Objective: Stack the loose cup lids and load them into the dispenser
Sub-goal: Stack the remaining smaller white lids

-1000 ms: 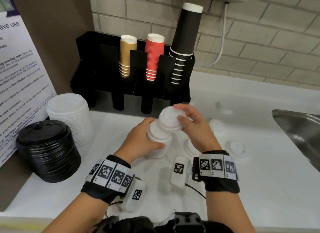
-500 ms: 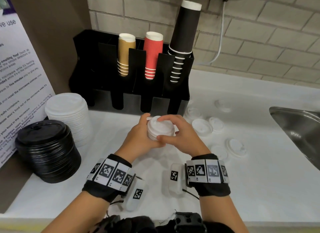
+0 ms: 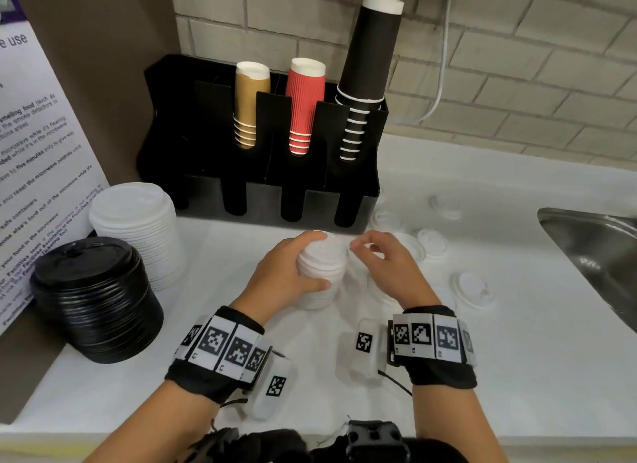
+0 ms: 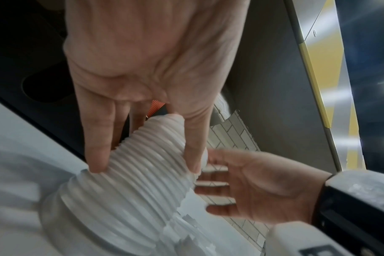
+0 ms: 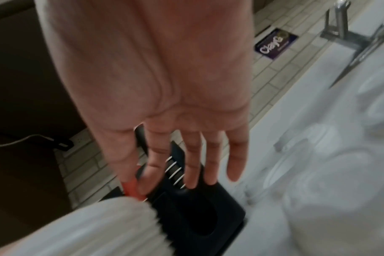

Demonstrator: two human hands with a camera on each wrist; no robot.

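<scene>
The short stack of small white plastic cup lids [image 3: 321, 269] stands on the white countertop [image 3: 517, 359] just in front of the black slotted cup-and-lid dispenser [image 3: 262, 173], at about 12 o'clock from the person. The left hand [image 3: 286, 273] grips it from its 9 o'clock side, thumb and fingers curled round the ribbed rims. The right hand [image 3: 386, 269] hovers just beside the stack at 3 o'clock, fingers spread and loosely bent, holding nothing.

Judging by the thin nested rims, the stack is very light, slightly springy and slick; it could shear sideways or shed its top lids if squeezed at one level only. A sound hold would be round the sides low down with one hand, the other palm capping the top. Several loose white lids [image 3: 473, 288] lie scattered from 1 to 3 o'clock, well apart from each other, and each probably needs a fingertip pinch at its rim.

The left wrist view shows the separate ribs of the stack [image 4: 147, 166], two left fingers [image 4: 96, 136] pressed on them, and the empty right palm [image 4: 259, 187]; the head view blurs these into white. The right wrist view shows the straightened right fingers [image 5: 195, 155] clear of the stack. Only the head view shows the dispenser's slots, the scattered lids and the steel sink [image 3: 599, 252] at 3 o'clock
</scene>
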